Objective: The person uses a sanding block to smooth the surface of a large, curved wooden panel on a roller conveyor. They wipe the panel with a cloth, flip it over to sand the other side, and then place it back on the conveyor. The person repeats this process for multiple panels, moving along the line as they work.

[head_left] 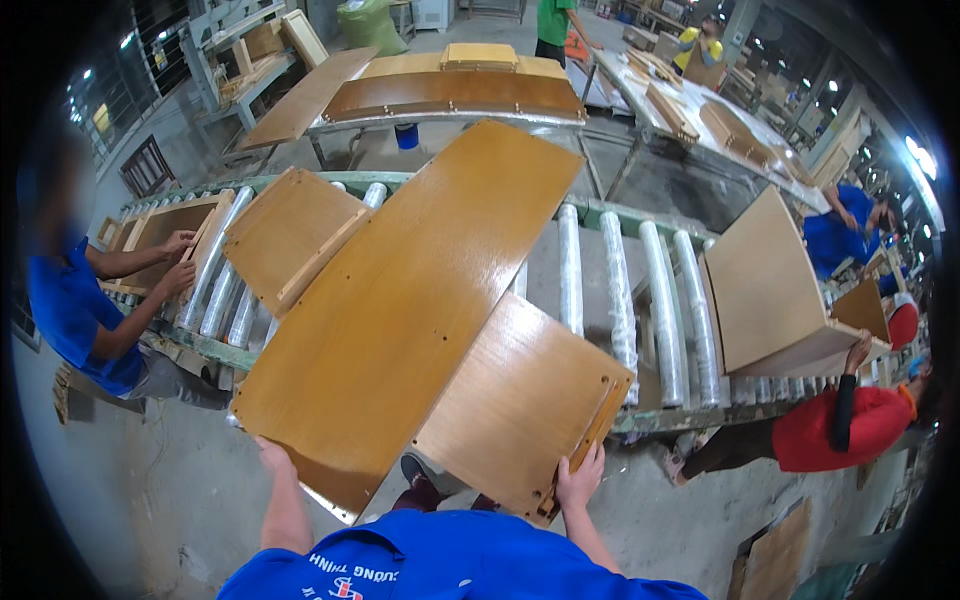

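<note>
A long glossy brown wooden panel (410,300) lies slantwise across the roller conveyor, its near end jutting toward me. My left hand (275,456) grips that panel at its near left edge, the fingers partly hidden. Against its right side rests a smaller, lighter wooden panel (520,400) with drilled holes and a strip along one edge. My right hand (580,480) is closed on that stripped edge, near the lower right corner. Beyond the long panel's left side sits another square wooden panel (290,240) with a batten along one edge.
Plastic-wrapped rollers (615,290) run left to right. At left a person in blue (85,310) handles a wooden frame (170,240). At right a person in red (845,430) holds a cabinet-like assembly (765,290). Behind stands a table with stacked boards (450,95).
</note>
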Demonstrator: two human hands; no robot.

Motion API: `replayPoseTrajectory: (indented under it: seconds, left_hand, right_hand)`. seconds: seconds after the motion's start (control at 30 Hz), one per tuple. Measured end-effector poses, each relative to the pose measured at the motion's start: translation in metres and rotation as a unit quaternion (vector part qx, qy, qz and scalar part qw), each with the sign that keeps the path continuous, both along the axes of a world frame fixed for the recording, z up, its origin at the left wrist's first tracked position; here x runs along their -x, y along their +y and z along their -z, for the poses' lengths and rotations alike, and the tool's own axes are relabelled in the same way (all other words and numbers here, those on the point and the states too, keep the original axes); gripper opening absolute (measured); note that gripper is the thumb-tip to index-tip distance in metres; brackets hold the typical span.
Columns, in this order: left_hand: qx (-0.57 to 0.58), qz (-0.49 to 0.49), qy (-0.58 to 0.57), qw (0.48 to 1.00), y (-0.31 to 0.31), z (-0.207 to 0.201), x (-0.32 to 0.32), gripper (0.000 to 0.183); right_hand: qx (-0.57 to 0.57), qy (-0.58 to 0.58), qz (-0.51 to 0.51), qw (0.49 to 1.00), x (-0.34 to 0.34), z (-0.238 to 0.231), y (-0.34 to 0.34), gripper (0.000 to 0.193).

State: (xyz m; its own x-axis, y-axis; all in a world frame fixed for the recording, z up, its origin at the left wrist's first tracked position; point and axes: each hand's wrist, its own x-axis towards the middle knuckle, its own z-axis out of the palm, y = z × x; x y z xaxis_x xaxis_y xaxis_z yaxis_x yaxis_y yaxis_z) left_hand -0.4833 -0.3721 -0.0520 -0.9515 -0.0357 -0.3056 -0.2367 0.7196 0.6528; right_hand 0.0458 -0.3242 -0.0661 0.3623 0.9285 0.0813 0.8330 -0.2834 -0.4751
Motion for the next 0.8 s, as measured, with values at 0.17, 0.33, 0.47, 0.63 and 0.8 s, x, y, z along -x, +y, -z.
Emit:
replayPoseTrajectory:
  seconds: [0.17,0.33,0.47,0.63,0.8]
  left_hand:
    - [0.05,0.02,0.028,0.998,-0.003,0.005,0.031,0.079]
    - [0.081,0.095,0.037,0.991,0.003,0.004,0.069,0.073]
    - [-0.181,0.085,0.072,0.977,-0.002,0.019,0.075,0.059]
    - [0.039,0.099,0.159,0.982,-0.007,0.031,0.066,0.057]
    - [-0.031,0.11,0.195,0.974,-0.011,0.035,0.04,0.062]
  right_hand:
    - [0.053,-0.03,-0.011,0.998,0.01,-0.001,-0.001,0.076]
    - [0.064,-0.109,-0.007,0.992,0.01,0.011,-0.003,0.076]
    - [0.069,-0.105,0.002,0.992,0.007,0.002,0.003,0.076]
    - [0.06,-0.125,-0.002,0.99,-0.014,-0.006,0.012,0.065]
    - [-0.151,0.069,-0.023,0.986,-0.066,-0.033,0.14,0.033]
